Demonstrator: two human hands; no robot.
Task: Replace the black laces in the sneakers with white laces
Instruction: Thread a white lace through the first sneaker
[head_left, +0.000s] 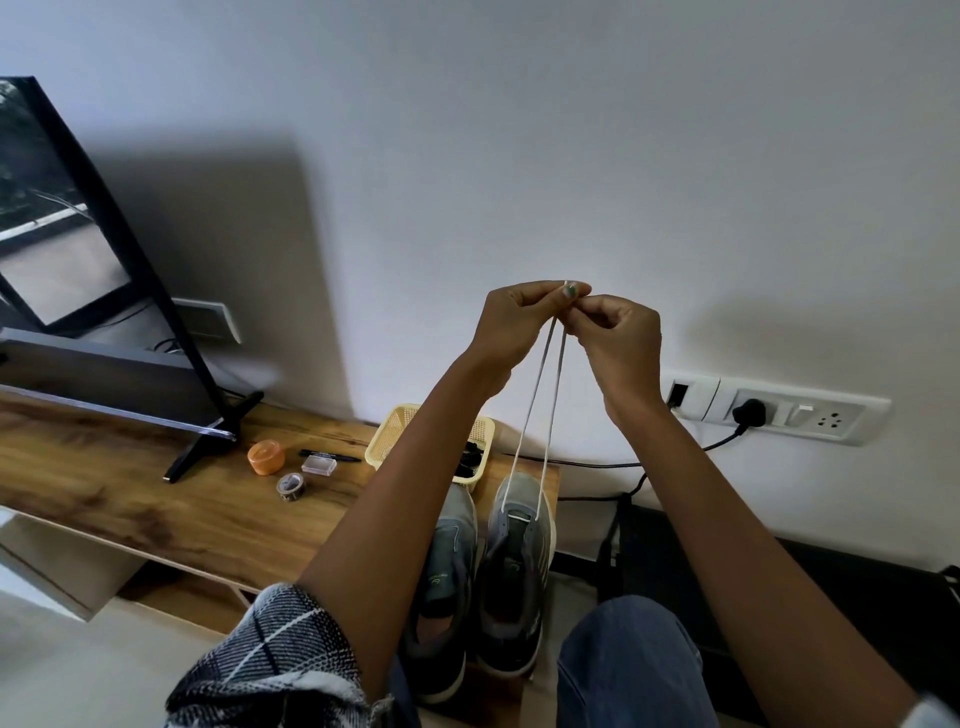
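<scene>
- Left hand (511, 317) and right hand (615, 332) raised together, fingers pinching both ends of thin white cord lace (535, 405).
- Lace already through lowest eyelets of right grey mesh sneaker (514, 566) on wooden counter (156, 499).
- Evening the ends, apparently; crossing to next eyelets seems due.

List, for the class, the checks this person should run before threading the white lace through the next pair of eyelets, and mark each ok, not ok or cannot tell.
1. Both ends held: left hand and right hand pinch the white lace ends together, raised. Ok.
2. Ends level: tips meet at the fingers. Ok.
3. Lace seated in the bottom eyelets of the right-side sneaker: a white bar crosses there. Ok.
4. Strands untwisted: they run side by side without crossing. Ok.
5. Left-side sneaker laced: partly hidden by the forearm. Cannot tell.
6. Black laces out of the way: something dark lies in the yellow basket. Cannot tell.
</scene>
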